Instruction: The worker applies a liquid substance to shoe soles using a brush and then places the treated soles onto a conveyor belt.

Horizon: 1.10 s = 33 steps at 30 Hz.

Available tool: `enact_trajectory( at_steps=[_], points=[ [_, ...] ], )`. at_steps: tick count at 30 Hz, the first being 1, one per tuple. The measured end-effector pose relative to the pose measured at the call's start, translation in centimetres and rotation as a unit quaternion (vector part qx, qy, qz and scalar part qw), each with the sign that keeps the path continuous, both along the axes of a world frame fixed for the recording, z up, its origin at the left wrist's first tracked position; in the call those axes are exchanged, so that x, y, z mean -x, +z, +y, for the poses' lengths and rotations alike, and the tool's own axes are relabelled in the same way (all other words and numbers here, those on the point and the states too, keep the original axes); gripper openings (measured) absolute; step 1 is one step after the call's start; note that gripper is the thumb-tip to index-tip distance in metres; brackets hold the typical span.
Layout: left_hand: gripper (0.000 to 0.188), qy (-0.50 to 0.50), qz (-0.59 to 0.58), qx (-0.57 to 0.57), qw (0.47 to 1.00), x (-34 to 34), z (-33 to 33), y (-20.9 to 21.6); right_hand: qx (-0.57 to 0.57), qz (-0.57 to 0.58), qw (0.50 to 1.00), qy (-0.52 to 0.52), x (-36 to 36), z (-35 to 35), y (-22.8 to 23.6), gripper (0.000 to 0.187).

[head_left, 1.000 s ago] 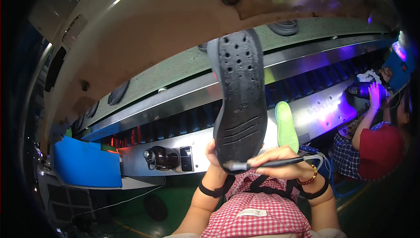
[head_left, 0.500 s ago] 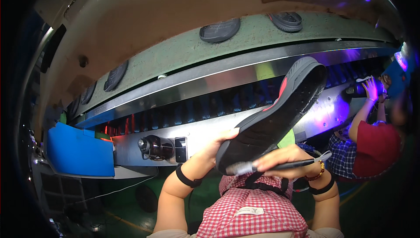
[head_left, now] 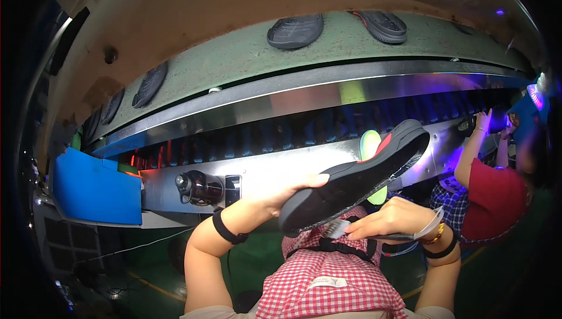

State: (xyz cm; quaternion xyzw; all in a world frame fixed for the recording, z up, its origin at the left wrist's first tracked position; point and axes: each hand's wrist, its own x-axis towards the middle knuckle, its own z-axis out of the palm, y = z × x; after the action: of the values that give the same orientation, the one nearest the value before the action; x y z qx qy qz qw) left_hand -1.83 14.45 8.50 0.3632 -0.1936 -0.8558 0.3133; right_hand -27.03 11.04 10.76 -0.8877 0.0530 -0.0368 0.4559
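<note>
A dark shoe sole [head_left: 351,181] with a red patch on its side hangs tilted over the bench edge. My left hand [head_left: 287,193] is closed round its left end, thumb on top. My right hand [head_left: 395,219] grips a flat brush; the bristles [head_left: 335,229] are just below the sole's lower edge, and I cannot tell whether they touch it. Behind the sole, a yellow-green item [head_left: 370,142] shows only in part, so its kind is unclear.
A dark bottle [head_left: 199,188] stands on the metal bench beside a small dark rectangular object [head_left: 233,185]. Beyond a metal rail [head_left: 281,99], several soles [head_left: 295,31] lie on a green belt [head_left: 234,61]. A blue panel [head_left: 96,190] is at left; a co-worker's red sleeve [head_left: 494,202] is at right.
The sole has tipped lower and turned, so its inner face shows less. The brush has come off that face to below the lower edge.
</note>
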Motion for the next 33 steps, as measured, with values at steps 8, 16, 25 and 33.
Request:
enact_trajectory(
  at_steps=[8, 16, 25, 33],
  points=[
    [0.053, -0.062, -0.072, 0.045, 0.994, -0.5, 0.9, 1.3, 0.044, 0.058, 0.997, 0.008, 0.9, -1.6, 2.3, 0.035],
    [0.056, -0.075, -0.096, 0.050, 0.991, -0.9, 1.3, 2.0, 0.089, 0.081, 0.993, 0.004, 2.2, -2.5, 2.3, 0.031],
    [0.050, -0.032, -0.101, 0.003, 0.994, -1.6, 1.6, 0.8, 0.074, 0.060, 0.994, -0.048, 3.9, -3.5, 2.3, 0.027],
    [0.049, -0.029, -0.097, 0.022, 0.995, -2.3, 1.6, -0.6, 0.040, 0.011, 0.995, -0.096, 5.3, -5.0, 1.0, 0.024]
  ],
)
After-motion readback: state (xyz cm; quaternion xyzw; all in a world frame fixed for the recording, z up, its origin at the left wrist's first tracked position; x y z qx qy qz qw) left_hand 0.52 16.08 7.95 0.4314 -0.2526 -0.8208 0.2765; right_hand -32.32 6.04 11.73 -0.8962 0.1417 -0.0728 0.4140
